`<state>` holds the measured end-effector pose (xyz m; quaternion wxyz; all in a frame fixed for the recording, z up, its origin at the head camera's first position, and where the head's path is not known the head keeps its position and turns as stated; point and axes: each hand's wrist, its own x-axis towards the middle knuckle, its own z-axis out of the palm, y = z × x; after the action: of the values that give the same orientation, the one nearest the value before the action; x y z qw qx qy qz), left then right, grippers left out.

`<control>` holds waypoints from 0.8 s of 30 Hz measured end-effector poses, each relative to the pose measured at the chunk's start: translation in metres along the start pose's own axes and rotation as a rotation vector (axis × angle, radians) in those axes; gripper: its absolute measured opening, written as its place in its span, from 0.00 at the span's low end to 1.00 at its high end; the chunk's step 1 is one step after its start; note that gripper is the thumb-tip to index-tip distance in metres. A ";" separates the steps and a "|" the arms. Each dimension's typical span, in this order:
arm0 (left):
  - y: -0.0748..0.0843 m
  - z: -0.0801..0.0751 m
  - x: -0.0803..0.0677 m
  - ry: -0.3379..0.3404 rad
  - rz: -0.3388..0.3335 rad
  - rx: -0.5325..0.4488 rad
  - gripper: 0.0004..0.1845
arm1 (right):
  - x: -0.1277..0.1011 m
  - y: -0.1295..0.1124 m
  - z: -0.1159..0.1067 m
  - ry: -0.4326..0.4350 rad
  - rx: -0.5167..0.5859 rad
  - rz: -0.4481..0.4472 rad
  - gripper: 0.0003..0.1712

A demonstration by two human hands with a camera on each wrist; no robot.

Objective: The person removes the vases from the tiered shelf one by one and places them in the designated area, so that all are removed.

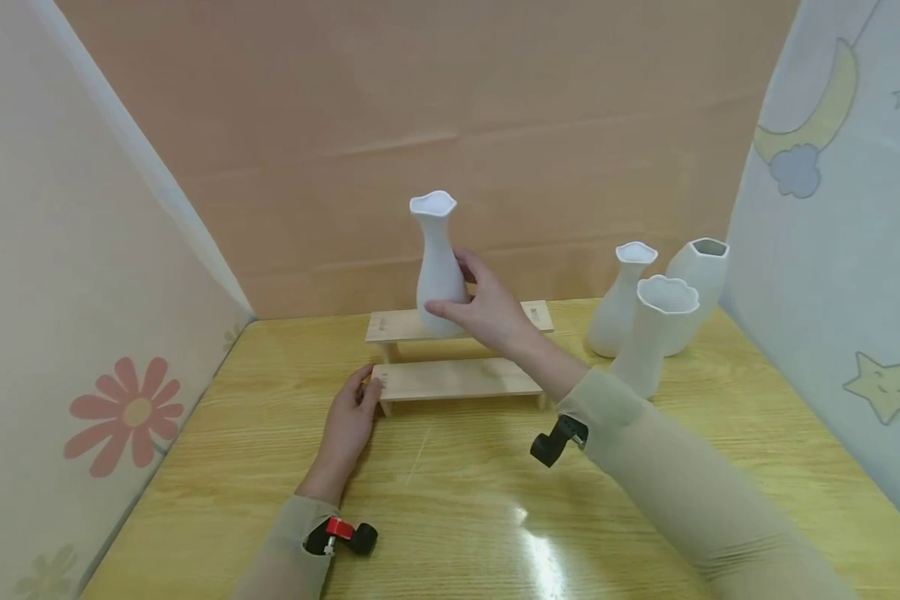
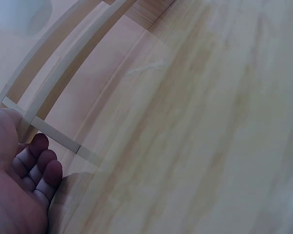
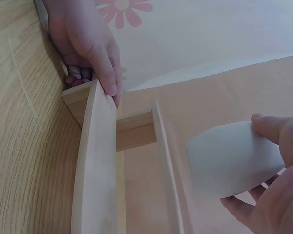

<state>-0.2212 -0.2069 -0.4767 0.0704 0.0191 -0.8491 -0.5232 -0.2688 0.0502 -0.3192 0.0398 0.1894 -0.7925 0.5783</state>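
Note:
A white vase (image 1: 437, 271) with a wavy rim stands upright in my right hand (image 1: 491, 308), thumb on its near side and fingers around the back. Its base is close over the upper step of a two-step wooden stand (image 1: 457, 379). In the right wrist view, the vase's lower body (image 3: 229, 158) appears beside the upper board. My left hand (image 1: 350, 421) grips the left end of the lower step. Seen from the right wrist, the left thumb (image 3: 106, 78) lies on the board while the other fingers curl by its end.
Three more white vases stand close together on the right of the wooden table (image 1: 270, 450): a narrow-necked one (image 1: 615, 308), a wavy-rimmed one (image 1: 648, 342) and a faceted one (image 1: 701, 279). A brownish backdrop (image 1: 420, 100) rises behind, with printed panels on both sides.

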 end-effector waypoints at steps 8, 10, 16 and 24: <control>0.000 0.000 0.003 0.001 0.004 0.003 0.29 | -0.031 -0.010 -0.031 -0.037 -0.014 0.009 0.49; 0.000 0.000 0.004 0.002 0.004 0.006 0.29 | -0.039 -0.010 -0.039 -0.043 -0.021 0.005 0.48; 0.000 -0.002 0.005 0.006 0.004 0.010 0.30 | -0.065 -0.007 -0.065 -0.021 -0.078 0.020 0.47; -0.001 -0.005 0.000 -0.011 -0.012 -0.011 0.29 | -0.101 -0.002 -0.094 0.001 -0.109 0.041 0.44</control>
<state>-0.2206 -0.2116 -0.4754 0.0627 0.0208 -0.8465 -0.5283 -0.1897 0.1630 -0.3152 0.0386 0.1705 -0.8266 0.5350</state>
